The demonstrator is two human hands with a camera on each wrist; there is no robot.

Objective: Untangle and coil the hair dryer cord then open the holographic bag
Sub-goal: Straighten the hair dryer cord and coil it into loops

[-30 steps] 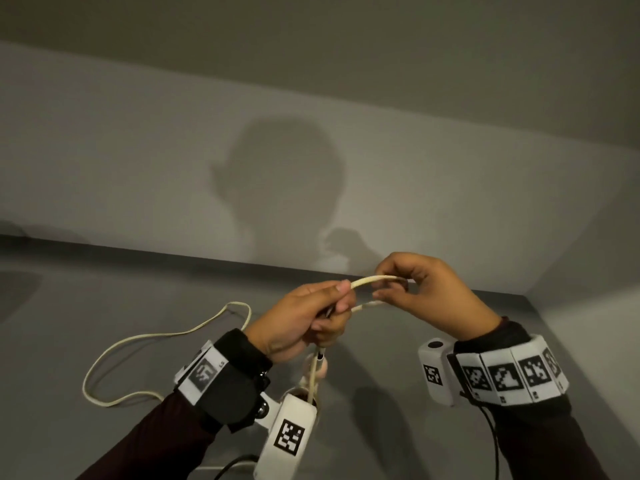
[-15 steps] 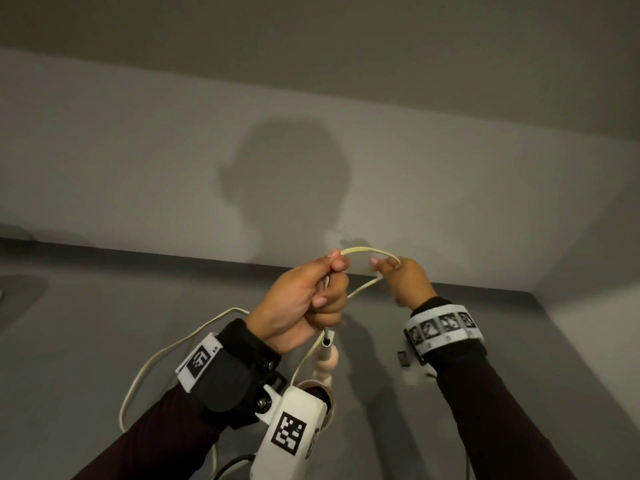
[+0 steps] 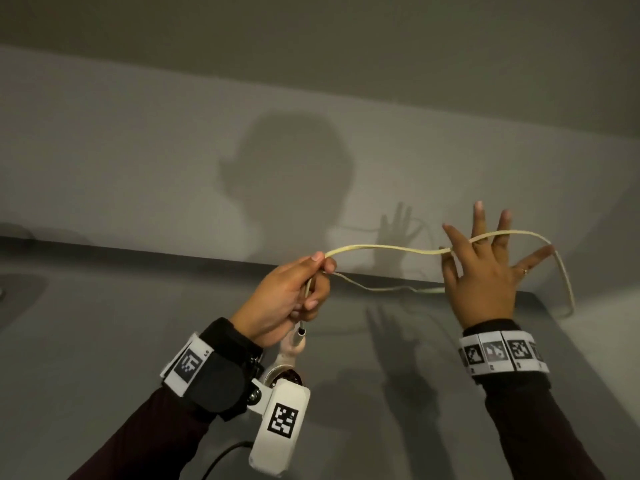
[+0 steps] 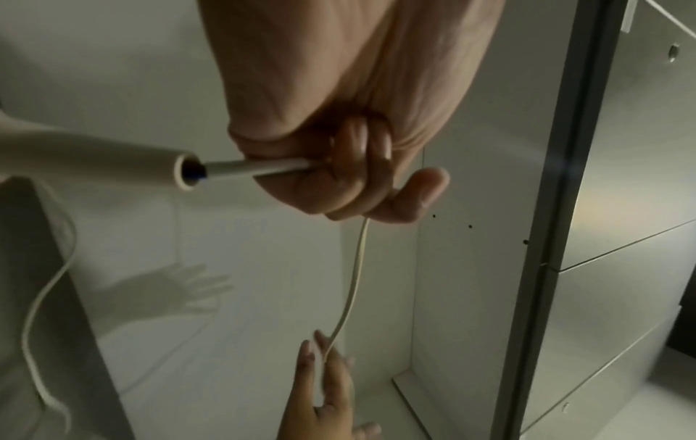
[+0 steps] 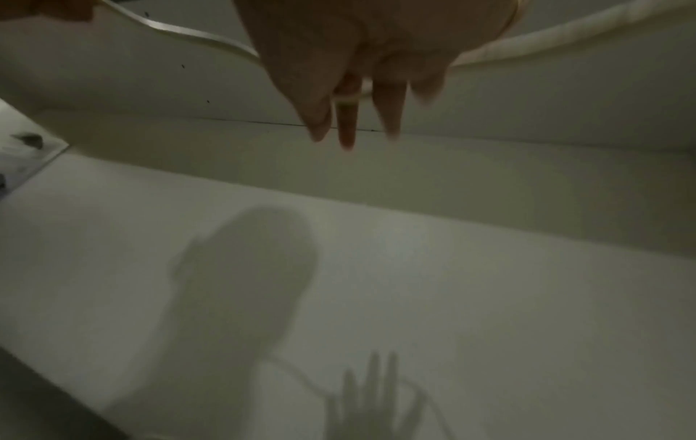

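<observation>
Cord (image 3: 384, 250) hung thin, light and limp between both hands; left hand (image 3: 289, 301) gripped it in curled fingers beside the hair dryer (image 3: 294, 351) handle; right hand (image 3: 485, 271) lay spread with straight fingers, cord draped across; probably best gathered in loose loops.
</observation>
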